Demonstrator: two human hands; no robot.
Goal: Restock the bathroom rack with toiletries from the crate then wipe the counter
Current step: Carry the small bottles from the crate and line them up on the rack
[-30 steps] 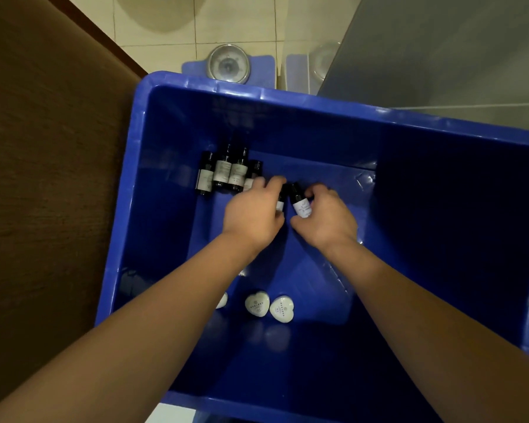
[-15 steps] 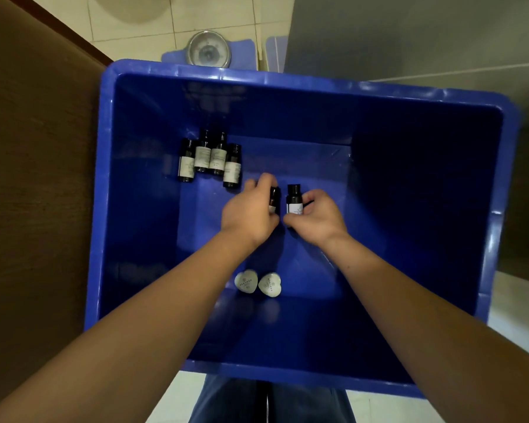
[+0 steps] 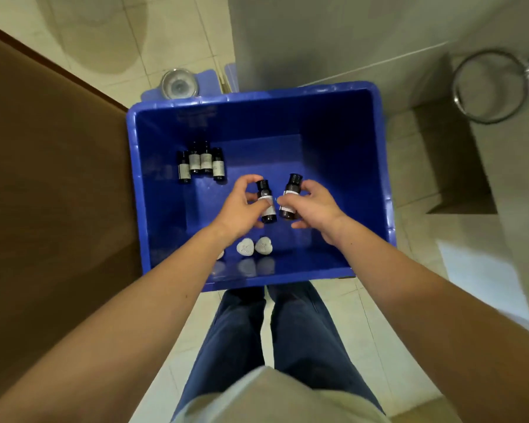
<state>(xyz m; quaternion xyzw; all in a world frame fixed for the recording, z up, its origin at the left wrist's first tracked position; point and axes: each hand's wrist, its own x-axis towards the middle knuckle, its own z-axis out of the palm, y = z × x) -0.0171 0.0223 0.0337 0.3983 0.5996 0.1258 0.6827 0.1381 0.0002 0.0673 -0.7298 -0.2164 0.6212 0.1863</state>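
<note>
Head view looks down into a blue crate (image 3: 257,97) standing on the tiled floor (image 3: 177,35). The risk I see lies in how lightly the load is carried. The left bottle (image 3: 268,209) and the right bottle (image 3: 290,195), both small, dark and smooth-sided, are each held mostly by fingertips. One could slip and drop back onto the crate floor, toward the four bottles (image 3: 200,163) lying side by side near the far left corner, or the two could knock together, since they hang close to each other above the crate floor. Neither the rack nor the worktop is in view, so the carry probably calls for a turn away, and a loose hold could fail then. The left grip (image 3: 240,207) is partly curled, thumb and fingers pinching the left bottle at its label, cap pointing away. The right grip (image 3: 316,206) is likewise half closed round the right bottle. Two white heart-shaped soaps (image 3: 245,247) rest untouched near the crate's front wall.
</note>
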